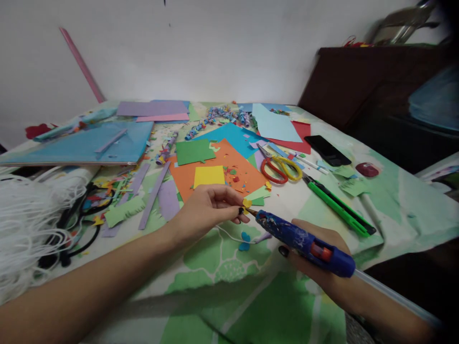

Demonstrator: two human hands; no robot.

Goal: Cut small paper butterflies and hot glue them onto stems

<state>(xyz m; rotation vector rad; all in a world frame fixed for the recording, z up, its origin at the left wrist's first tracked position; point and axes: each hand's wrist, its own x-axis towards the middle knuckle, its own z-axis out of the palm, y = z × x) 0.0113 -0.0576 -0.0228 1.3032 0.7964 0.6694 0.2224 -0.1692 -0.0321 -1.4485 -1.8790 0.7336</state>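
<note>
Fingers (229,194) of the left hand (206,206) are pinched on a small yellow piece (247,203) above the cloth-covered bench (279,291), while the nozzle (252,211) of a blue glue gun (287,234), gripped by the right hand (326,282), is held at it, near orange paper (247,167)

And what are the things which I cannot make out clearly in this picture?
All in the head view:
Nozzle and small yellow piece: too small at their meeting point to tell whether they touch.
Right hand: some fingers hidden behind the blue glue gun.
White cords: blurred, cut off by the left edge.
Orange sheet: partly covered by other paper.
Pale blue thing: blurred, cut off by the right edge; unidentifiable.
</note>
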